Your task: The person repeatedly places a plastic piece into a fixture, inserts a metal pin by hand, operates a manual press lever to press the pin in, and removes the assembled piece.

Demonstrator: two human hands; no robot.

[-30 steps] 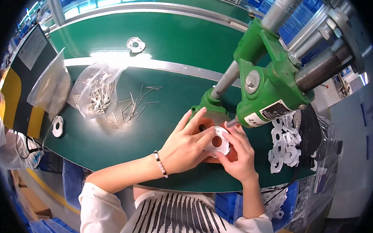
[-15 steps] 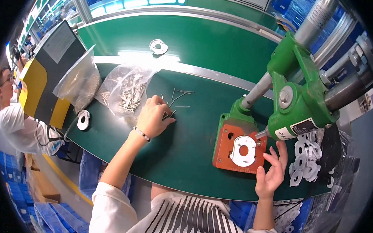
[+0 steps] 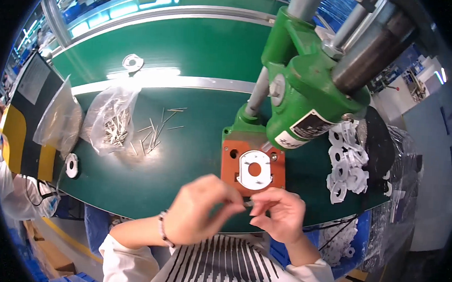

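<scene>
My left hand (image 3: 203,208), with a bead bracelet at the wrist, is closed in a pinch just in front of the press. Close by on its right, my right hand (image 3: 279,214) has its fingers curled and its fingertips drawn toward the thumb. A small greyish thing shows between the fingertips of both hands, too blurred to name. Behind the hands, a white plastic plate (image 3: 244,168) with a round centre hole lies on the orange fixture block (image 3: 228,164). Several thin pins stand up from it. Over the block hangs the head of a green press (image 3: 309,89).
Loose metal pins (image 3: 157,133) lie on the green table left of the press. Behind them sits a plastic bag of pins (image 3: 116,128), with another filled bag (image 3: 63,124) beside it. White plastic parts (image 3: 347,166) are heaped at the right. Single parts lie at the far left and back.
My left hand has moved right and nearer from the loose pins. My right hand has moved left from beside the fixture block, curling its fingers. The view has shifted right.
</scene>
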